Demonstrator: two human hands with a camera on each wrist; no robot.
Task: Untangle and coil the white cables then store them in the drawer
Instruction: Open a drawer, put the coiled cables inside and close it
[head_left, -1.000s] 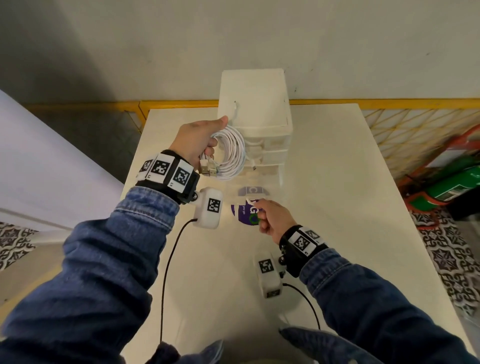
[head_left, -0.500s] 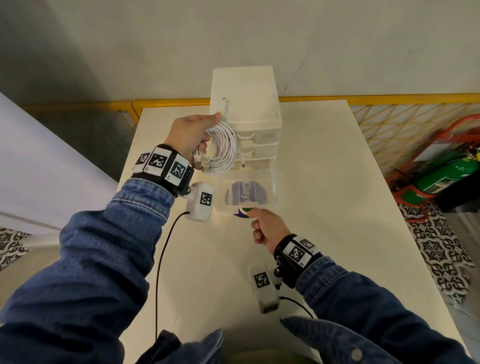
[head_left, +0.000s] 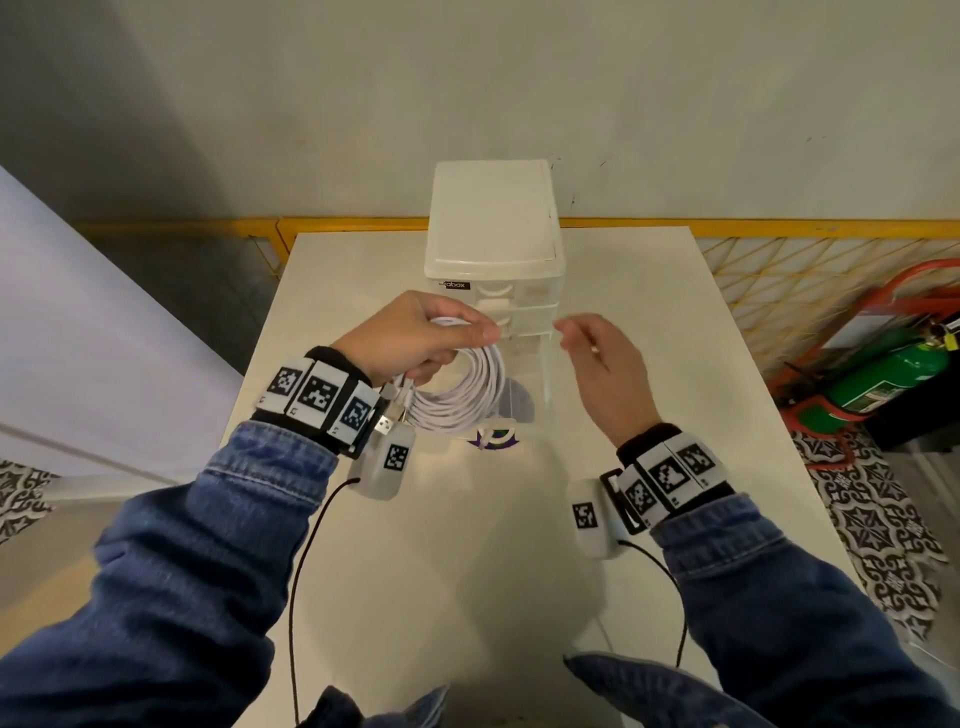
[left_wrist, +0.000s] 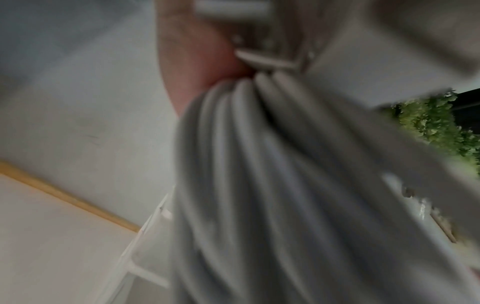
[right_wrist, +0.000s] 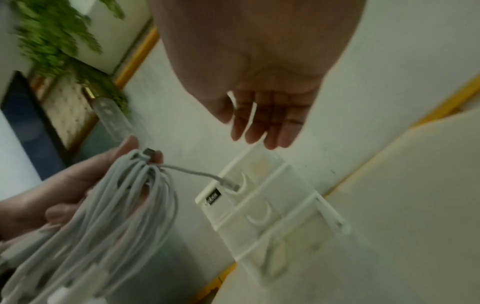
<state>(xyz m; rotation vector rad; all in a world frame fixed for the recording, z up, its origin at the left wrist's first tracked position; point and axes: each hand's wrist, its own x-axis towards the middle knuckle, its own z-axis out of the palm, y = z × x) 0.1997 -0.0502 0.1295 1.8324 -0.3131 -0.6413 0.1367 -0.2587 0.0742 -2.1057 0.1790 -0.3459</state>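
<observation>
My left hand (head_left: 415, 340) grips a coil of white cables (head_left: 460, 397) at its top, and the loops hang over the open bottom drawer (head_left: 546, 382) of the white drawer unit (head_left: 493, 234). USB plugs (head_left: 387, 415) dangle by my left wrist. My right hand (head_left: 582, 340) hovers to the right of the coil, fingers relaxed and empty. In the right wrist view, the right hand (right_wrist: 259, 127) is open above the drawer unit (right_wrist: 262, 207), and a loose cable end (right_wrist: 226, 182) sticks out of the coil (right_wrist: 130, 205). The left wrist view shows blurred cables (left_wrist: 259, 185).
A purple-labelled item (head_left: 493, 439) lies in the clear drawer. The unit stands at the back of the cream table (head_left: 467, 571), near the wall. A green fire extinguisher (head_left: 883, 379) in a red stand is on the floor to the right.
My right hand let go of the drawer front and rose beside the coil. My left hand brought the coil lower, over the pulled-out drawer.
</observation>
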